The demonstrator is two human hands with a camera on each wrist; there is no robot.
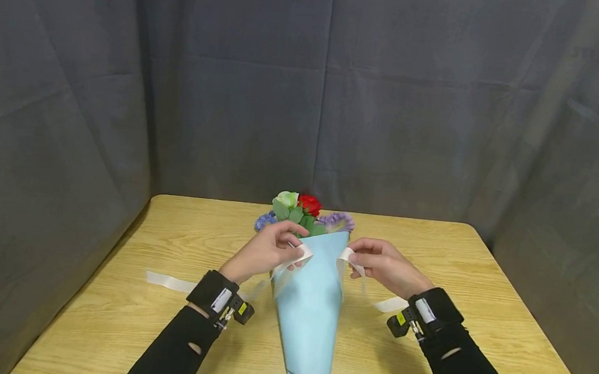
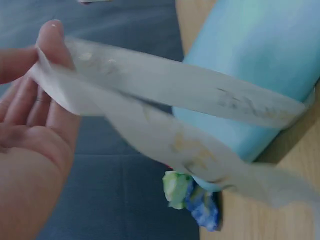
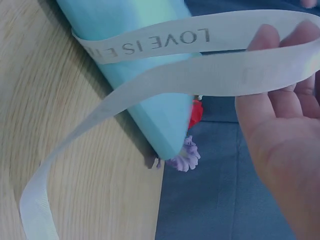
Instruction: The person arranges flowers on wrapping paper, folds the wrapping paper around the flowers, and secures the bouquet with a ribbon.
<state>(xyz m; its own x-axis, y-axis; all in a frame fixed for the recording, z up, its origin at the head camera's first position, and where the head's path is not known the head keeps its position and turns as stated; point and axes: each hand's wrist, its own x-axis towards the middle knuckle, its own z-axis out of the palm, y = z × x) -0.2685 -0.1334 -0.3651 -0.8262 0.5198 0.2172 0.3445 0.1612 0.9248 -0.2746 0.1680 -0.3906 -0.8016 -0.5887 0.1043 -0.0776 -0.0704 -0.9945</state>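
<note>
A bouquet in light blue wrapping paper (image 1: 311,311) lies on the table, its flower heads pointing away from me. One white printed ribbon (image 2: 150,77) passes round the wrapped cone. On the left of the cone, my left hand (image 1: 263,251) pinches a stretch of that ribbon between thumb and fingers. Across from it, my right hand (image 1: 388,267) holds the ribbon's other side, looped over the fingers. Lettering reading "LOVE IS" shows on the ribbon (image 3: 170,39) in the right wrist view. Both raised stretches double back, their tails hanging down to the table.
Green, red (image 1: 309,205), purple (image 1: 336,221) and blue flowers stick out near the far table edge. Ribbon tails lie on the wooden table (image 1: 160,340), one left (image 1: 167,281) and one right (image 1: 392,304). Grey curtains (image 1: 238,88) enclose the back and sides.
</note>
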